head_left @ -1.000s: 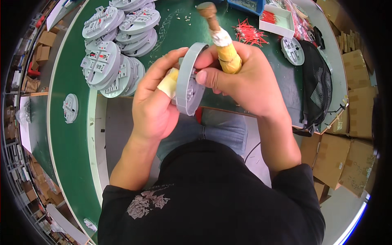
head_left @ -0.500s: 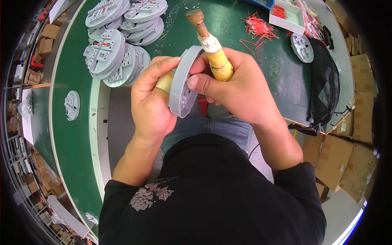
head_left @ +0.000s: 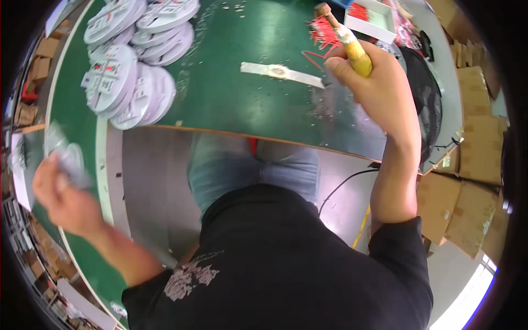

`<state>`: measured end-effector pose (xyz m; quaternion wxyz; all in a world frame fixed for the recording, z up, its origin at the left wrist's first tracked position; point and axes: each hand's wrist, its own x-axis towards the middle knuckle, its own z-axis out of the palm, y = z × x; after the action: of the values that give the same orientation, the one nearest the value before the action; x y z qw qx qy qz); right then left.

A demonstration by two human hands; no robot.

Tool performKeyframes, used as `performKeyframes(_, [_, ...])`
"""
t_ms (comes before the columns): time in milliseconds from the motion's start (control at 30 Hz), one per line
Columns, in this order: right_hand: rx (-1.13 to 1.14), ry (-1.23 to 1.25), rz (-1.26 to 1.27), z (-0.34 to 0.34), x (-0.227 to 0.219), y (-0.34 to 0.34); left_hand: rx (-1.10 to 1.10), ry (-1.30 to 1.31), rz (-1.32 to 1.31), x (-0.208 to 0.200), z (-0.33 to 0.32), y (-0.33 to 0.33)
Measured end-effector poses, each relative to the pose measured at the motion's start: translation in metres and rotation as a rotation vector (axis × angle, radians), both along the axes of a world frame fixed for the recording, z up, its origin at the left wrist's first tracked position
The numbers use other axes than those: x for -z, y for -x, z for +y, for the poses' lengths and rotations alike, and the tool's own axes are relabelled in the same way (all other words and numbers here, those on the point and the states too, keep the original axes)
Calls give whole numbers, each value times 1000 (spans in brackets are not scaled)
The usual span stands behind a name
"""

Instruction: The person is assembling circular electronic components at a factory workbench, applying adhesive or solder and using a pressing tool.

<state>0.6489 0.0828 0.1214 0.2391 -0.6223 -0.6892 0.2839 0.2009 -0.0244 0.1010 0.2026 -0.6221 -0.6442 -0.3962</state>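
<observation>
My left hand (head_left: 63, 201) is far out to the left over the green side table, blurred by motion. Its fingers appear closed on a grey round plastic housing (head_left: 70, 164), also smeared. In my right hand (head_left: 379, 82), a stick-like tool (head_left: 358, 59) with a yellow wrapped handle, a white wrapped band and a brown knobbed end points up and away. Its lower end is hidden in my grip. Below and left of the tool, a white strip (head_left: 280, 72) with a wider oval middle lies on the green bench.
Stacks of grey round housings (head_left: 113, 80) with small red parts stand at the back left. Loose red wires (head_left: 322, 32) lie beside a white box (head_left: 373, 23) at the back right. A black mesh bag (head_left: 422, 93) and cardboard boxes (head_left: 440, 203) are at the right.
My hands have parted. The left hand has swung far left with the grey housing; the right has moved right and up, keeping the tool. The white strip on the bench now shows.
</observation>
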Motion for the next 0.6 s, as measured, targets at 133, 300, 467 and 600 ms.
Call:
performKeyframes(133, [-43, -109, -393, 37, 32, -32, -641, 495, 146, 55, -50, 282])
performKeyframes(300, [-86, -118, -492, 54, 44, 0, -997, 788, 143, 107, -81, 345])
performKeyframes(467, [-194, 49, -607, 77, 38, 15, -344, 497, 45, 68, -46, 219])
performKeyframes(600, [-229, 163, -643, 84, 36, 18, -279, 705, -178, 74, -29, 198])
